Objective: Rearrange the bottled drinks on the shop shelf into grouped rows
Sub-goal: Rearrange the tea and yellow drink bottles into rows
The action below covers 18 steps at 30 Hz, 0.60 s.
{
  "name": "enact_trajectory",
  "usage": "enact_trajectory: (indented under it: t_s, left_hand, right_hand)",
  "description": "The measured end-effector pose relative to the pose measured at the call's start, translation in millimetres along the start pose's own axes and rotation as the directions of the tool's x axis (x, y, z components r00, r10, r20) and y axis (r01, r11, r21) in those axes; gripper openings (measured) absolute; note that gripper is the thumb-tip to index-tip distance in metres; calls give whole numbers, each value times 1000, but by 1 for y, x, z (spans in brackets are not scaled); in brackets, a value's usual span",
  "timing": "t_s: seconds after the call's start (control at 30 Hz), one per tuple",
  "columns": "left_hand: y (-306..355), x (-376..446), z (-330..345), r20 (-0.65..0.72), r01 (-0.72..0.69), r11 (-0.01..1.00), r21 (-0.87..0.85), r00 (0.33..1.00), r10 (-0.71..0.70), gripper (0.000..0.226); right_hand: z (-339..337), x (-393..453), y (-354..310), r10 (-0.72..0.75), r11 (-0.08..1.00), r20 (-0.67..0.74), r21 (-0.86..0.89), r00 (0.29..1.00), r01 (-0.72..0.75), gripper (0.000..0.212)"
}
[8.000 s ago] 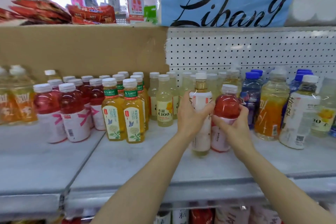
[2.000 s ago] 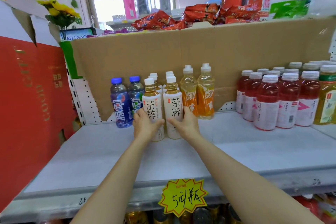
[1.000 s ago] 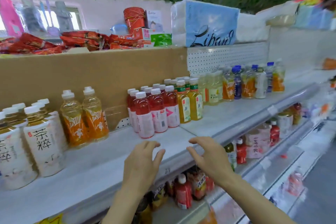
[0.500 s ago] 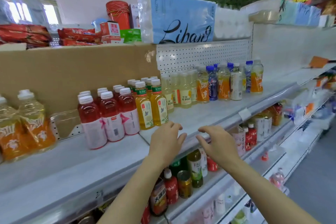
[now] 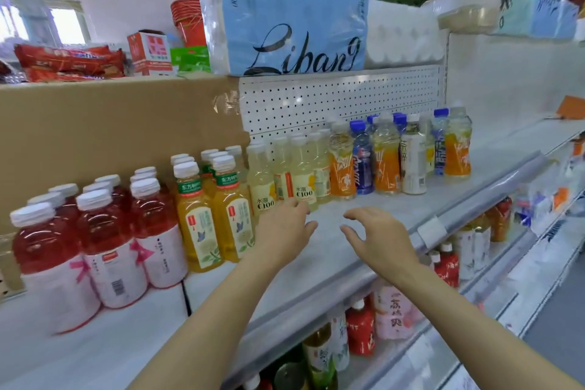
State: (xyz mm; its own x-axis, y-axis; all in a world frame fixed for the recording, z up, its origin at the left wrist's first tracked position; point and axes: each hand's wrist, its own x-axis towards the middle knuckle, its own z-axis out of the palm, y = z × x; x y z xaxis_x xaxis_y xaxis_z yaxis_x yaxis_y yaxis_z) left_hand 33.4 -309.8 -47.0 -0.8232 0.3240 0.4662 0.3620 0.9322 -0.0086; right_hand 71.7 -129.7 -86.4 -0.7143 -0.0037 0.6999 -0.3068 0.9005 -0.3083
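Note:
Both hands hover empty over the white shelf [image 5: 364,250], fingers loosely spread. My left hand [image 5: 286,231] is just right of the yellow tea bottles [image 5: 218,218] and below the pale C100 bottles [image 5: 286,177]. My right hand [image 5: 378,239] floats over bare shelf. A block of red drink bottles [image 5: 95,241] stands at the left. Farther right sits a mixed cluster: orange bottles [image 5: 342,165], blue-capped bottles [image 5: 362,161] and a white-labelled tea bottle [image 5: 413,161].
Brown cardboard [image 5: 110,127] and white pegboard [image 5: 332,98] back the shelf. Tissue packs [image 5: 285,16], snack bags [image 5: 69,62] and red cups [image 5: 188,20] sit on top. A lower shelf [image 5: 380,326] holds more bottles. The shelf's front rail [image 5: 427,228] carries a price tag holder.
I have turned from the left end of the shelf, where both hands held white tea bottles, toward the right. My empty hands have moved forward over the shelf near the yellow bottles.

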Motion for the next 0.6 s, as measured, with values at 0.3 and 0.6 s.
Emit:
enact_trajectory:
  t_s: [0.3, 0.6]
  left_hand:
    - [15, 86, 47, -38, 285, 935, -212, 953, -299, 67]
    - [13, 198, 36, -149, 507, 765, -398, 787, -599, 68]
  right_hand:
    - [11, 57, 75, -67, 997, 71, 40, 995, 65, 32]
    - [38, 113, 125, -276, 950, 153, 191, 949, 245, 31]
